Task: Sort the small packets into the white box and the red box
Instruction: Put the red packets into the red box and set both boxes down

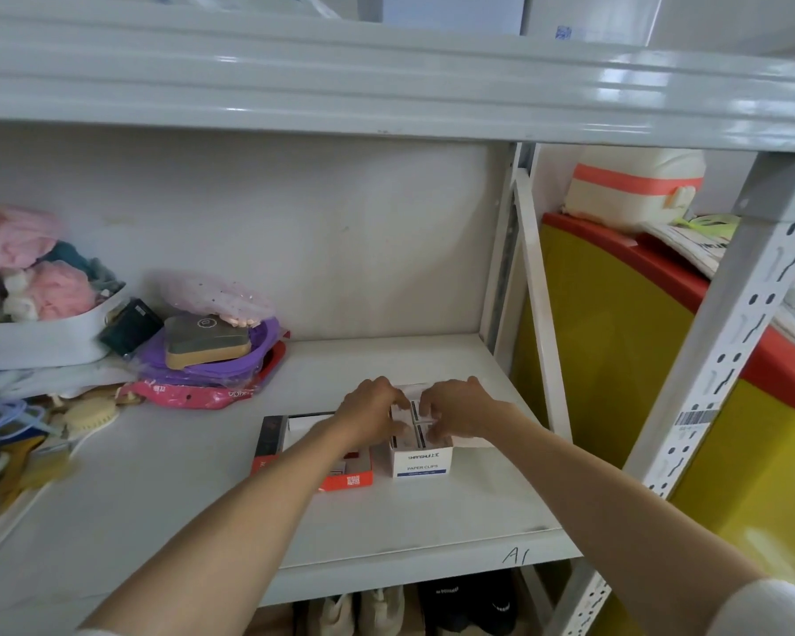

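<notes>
A white box point(422, 461) printed "PAPER CLIPS" stands open on the shelf, with small white packets point(413, 422) packed upright inside it. To its left lies a flat red box point(346, 480), also open, partly hidden under my left forearm. My left hand point(372, 413) and my right hand point(461, 411) both reach into the top of the white box, fingers curled down on the packets. Whether either hand has a packet pinched, I cannot tell.
The white shelf board point(203, 488) holds a purple bag pile point(212, 355) and a white basket of cloth point(37, 332) at the left. A shelf upright point(726, 342) stands at the right, with a yellow and red bin point(625, 342) behind it. Shoes point(382, 612) sit below.
</notes>
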